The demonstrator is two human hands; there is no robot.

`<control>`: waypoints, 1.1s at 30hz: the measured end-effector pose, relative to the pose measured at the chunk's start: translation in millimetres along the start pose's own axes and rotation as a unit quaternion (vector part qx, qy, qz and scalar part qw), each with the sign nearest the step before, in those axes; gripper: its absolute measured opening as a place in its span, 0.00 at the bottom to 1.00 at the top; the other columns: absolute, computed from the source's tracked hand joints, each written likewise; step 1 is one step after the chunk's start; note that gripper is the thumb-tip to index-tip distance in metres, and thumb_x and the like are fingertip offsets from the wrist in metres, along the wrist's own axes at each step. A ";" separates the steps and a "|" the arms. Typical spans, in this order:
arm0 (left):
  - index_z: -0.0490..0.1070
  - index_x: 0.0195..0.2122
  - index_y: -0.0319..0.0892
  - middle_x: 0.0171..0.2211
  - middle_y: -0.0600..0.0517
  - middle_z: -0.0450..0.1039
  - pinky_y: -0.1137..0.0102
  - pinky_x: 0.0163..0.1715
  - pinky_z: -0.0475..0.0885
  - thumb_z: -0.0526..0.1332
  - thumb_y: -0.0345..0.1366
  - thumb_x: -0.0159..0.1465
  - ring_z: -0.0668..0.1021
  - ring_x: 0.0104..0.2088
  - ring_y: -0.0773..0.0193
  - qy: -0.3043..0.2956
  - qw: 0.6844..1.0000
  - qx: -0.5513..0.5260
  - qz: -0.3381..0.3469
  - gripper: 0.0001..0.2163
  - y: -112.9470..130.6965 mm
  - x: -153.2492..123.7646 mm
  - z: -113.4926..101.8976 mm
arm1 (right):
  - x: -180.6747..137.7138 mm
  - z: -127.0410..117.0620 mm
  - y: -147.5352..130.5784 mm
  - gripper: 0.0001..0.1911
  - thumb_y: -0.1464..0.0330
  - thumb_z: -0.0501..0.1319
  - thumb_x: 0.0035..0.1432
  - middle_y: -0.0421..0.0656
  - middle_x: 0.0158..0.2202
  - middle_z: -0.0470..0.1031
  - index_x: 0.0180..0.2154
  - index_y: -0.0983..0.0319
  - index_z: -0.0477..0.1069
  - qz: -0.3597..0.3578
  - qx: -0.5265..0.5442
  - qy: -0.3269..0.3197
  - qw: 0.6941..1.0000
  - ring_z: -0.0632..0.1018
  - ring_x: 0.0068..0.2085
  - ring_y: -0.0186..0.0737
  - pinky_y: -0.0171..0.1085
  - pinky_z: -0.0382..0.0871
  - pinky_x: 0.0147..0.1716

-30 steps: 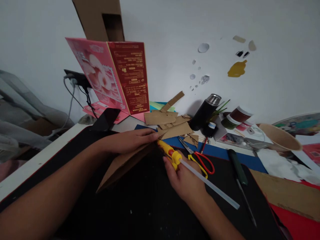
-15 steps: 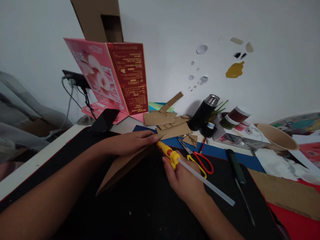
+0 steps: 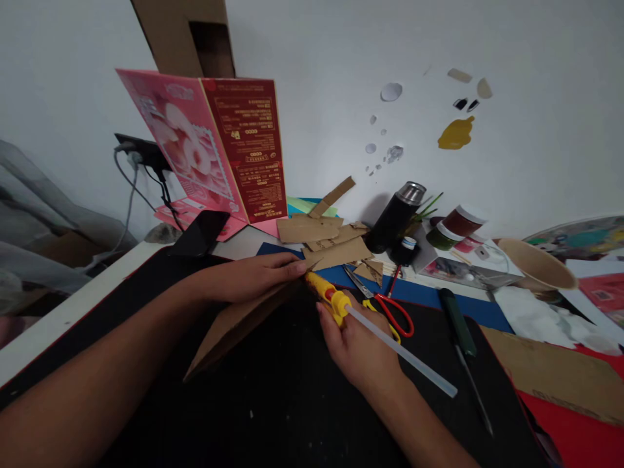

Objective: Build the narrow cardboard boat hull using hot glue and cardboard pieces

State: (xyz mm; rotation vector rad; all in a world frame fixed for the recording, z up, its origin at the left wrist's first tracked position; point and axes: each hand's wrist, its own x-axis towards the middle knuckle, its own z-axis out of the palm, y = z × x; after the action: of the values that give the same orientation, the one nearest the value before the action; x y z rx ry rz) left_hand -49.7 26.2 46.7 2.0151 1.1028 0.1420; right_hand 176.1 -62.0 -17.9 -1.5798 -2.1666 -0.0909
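My left hand (image 3: 258, 276) is closed on a folded piece of brown cardboard (image 3: 229, 331), gripping its upper edge above the black mat (image 3: 273, 416). In my right hand (image 3: 361, 344) is a yellow hot glue gun (image 3: 324, 292), my fingers wrapped around its handle. A long translucent glue stick (image 3: 404, 354) sticks out of its back end. The gun's front end points at the far end of the cardboard, close to my left fingertips; the nozzle itself is hidden there. Just beyond my right hand lie scissors (image 3: 394, 315) with red and yellow handles.
Cardboard scraps (image 3: 336, 250) lie behind my hands, beside a black thermos (image 3: 397, 218). A green-handled screwdriver-like tool (image 3: 461, 325) rests on the right. At the left are a black phone (image 3: 202, 233) and a standing pink-and-red box (image 3: 244, 156). Paint jars (image 3: 453, 227) stand at the back right.
The whole view has shifted very slightly. Both hands, the glue gun and the cardboard hold nearly the same positions relative to one another.
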 end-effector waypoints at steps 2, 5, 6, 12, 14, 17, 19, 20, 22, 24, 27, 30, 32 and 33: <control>0.73 0.62 0.47 0.66 0.50 0.73 0.63 0.64 0.65 0.45 0.64 0.73 0.72 0.66 0.48 0.003 1.000 0.003 0.002 0.32 0.4 -0.5 -0.4 | 0.2 0.1 0.8 0.21 0.57 0.49 0.76 0.44 0.24 0.78 0.37 0.61 0.73 0.003 -0.011 0.001 1.000 0.79 0.22 0.45 0.39 0.58 0.23; 0.73 0.61 0.48 0.65 0.51 0.74 0.63 0.64 0.65 0.45 0.64 0.73 0.72 0.65 0.49 0.006 1.000 0.006 0.007 0.32 0.8 -0.8 -1.0 | 0.6 0.4 2.0 0.22 0.56 0.49 0.76 0.44 0.22 0.78 0.37 0.61 0.74 0.008 -0.020 -0.002 1.000 0.79 0.22 0.46 0.39 0.58 0.24; 0.73 0.61 0.48 0.64 0.51 0.74 0.62 0.64 0.65 0.45 0.63 0.73 0.72 0.64 0.49 0.006 1.000 0.008 0.008 0.32 0.7 -0.7 -1.1 | 0.7 0.5 2.1 0.22 0.56 0.49 0.75 0.44 0.22 0.78 0.37 0.61 0.74 0.009 -0.020 -0.003 1.000 0.79 0.22 0.46 0.40 0.58 0.24; 0.73 0.60 0.46 0.63 0.49 0.75 0.64 0.62 0.67 0.44 0.62 0.74 0.74 0.63 0.51 -0.002 1.000 0.002 0.012 0.31 -1.8 1.5 -0.2 | 1.4 -1.4 -1.9 0.21 0.57 0.50 0.75 0.43 0.22 0.77 0.37 0.61 0.75 0.017 -0.009 -0.025 1.000 0.79 0.22 0.47 0.40 0.56 0.23; 0.73 0.60 0.46 0.64 0.50 0.75 0.65 0.63 0.66 0.45 0.62 0.74 0.74 0.63 0.52 0.000 1.000 -0.003 0.015 0.31 -2.2 1.7 0.5 | 1.3 -2.0 -3.5 0.21 0.57 0.51 0.74 0.43 0.22 0.78 0.37 0.61 0.74 0.018 0.000 -0.031 0.999 0.79 0.22 0.46 0.39 0.56 0.23; 0.73 0.60 0.46 0.64 0.50 0.75 0.66 0.63 0.66 0.45 0.63 0.74 0.74 0.63 0.51 -0.002 1.000 -0.003 0.011 0.32 -1.8 1.4 1.2 | 1.0 -2.4 -4.7 0.20 0.57 0.51 0.75 0.44 0.25 0.79 0.38 0.61 0.74 0.013 0.013 -0.038 0.999 0.80 0.23 0.45 0.38 0.56 0.24; 0.74 0.60 0.46 0.64 0.50 0.75 0.66 0.62 0.67 0.45 0.63 0.74 0.74 0.64 0.50 -0.002 1.000 -0.005 0.006 0.32 -1.4 0.9 1.3 | 0.9 -2.5 -4.5 0.20 0.57 0.51 0.75 0.44 0.25 0.79 0.38 0.61 0.74 0.012 0.012 -0.036 0.999 0.80 0.24 0.45 0.38 0.56 0.24; 0.74 0.60 0.46 0.64 0.50 0.75 0.66 0.62 0.67 0.45 0.64 0.74 0.74 0.64 0.50 -0.001 1.000 -0.007 0.004 0.32 -1.3 0.7 1.3 | 0.9 -2.5 -4.2 0.20 0.57 0.51 0.75 0.44 0.24 0.79 0.38 0.61 0.74 0.014 0.007 -0.033 0.999 0.80 0.23 0.46 0.38 0.56 0.24; 0.74 0.61 0.47 0.65 0.51 0.75 0.65 0.62 0.67 0.45 0.64 0.73 0.73 0.64 0.50 0.001 1.000 -0.010 0.002 0.32 -1.3 0.3 1.2 | 1.0 -2.6 -3.5 0.21 0.56 0.51 0.75 0.44 0.23 0.78 0.37 0.61 0.74 0.019 -0.008 -0.028 0.999 0.79 0.22 0.46 0.39 0.55 0.23; 0.74 0.62 0.48 0.65 0.51 0.74 0.64 0.63 0.67 0.45 0.65 0.73 0.73 0.65 0.49 0.001 1.000 -0.010 -0.001 0.33 -1.5 0.1 0.9 | 1.1 -2.7 -2.8 0.21 0.56 0.51 0.75 0.44 0.23 0.78 0.37 0.61 0.75 0.021 -0.017 -0.027 0.999 0.79 0.22 0.46 0.39 0.55 0.23; 0.73 0.62 0.48 0.66 0.51 0.73 0.63 0.64 0.66 0.45 0.65 0.73 0.72 0.66 0.49 -0.001 1.000 -0.010 -0.002 0.33 -1.3 0.1 0.3 | 1.4 -2.7 -2.0 0.21 0.56 0.51 0.75 0.45 0.24 0.79 0.37 0.60 0.75 0.022 -0.018 -0.031 0.999 0.79 0.23 0.47 0.39 0.56 0.23; 0.73 0.62 0.48 0.66 0.51 0.73 0.63 0.65 0.65 0.45 0.65 0.73 0.71 0.66 0.49 -0.002 1.000 -0.008 -0.002 0.33 -0.7 0.3 -0.1 | 1.9 -2.9 -0.9 0.20 0.57 0.51 0.75 0.45 0.25 0.80 0.39 0.61 0.76 0.024 -0.014 -0.035 0.999 0.80 0.24 0.47 0.39 0.56 0.24; 0.73 0.62 0.48 0.67 0.51 0.72 0.64 0.65 0.65 0.45 0.65 0.73 0.71 0.67 0.49 -0.003 1.000 -0.008 -0.004 0.33 -0.6 0.3 0.0 | 2.1 -3.1 0.0 0.20 0.57 0.52 0.75 0.45 0.24 0.80 0.39 0.61 0.76 0.024 -0.010 -0.034 0.999 0.80 0.24 0.47 0.39 0.57 0.24; 0.73 0.62 0.48 0.67 0.51 0.72 0.64 0.65 0.65 0.45 0.65 0.73 0.71 0.67 0.49 -0.002 1.000 -0.009 -0.004 0.33 -0.6 0.4 0.1 | 2.2 -3.2 0.4 0.20 0.57 0.52 0.75 0.44 0.24 0.79 0.39 0.61 0.76 0.024 -0.009 -0.032 0.999 0.80 0.25 0.46 0.39 0.58 0.25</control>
State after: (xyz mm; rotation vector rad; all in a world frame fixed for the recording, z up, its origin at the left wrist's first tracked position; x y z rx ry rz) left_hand -49.9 26.6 46.1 1.9944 1.1021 0.1432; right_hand 177.0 -60.9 -14.3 -1.6652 -2.1808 -0.0465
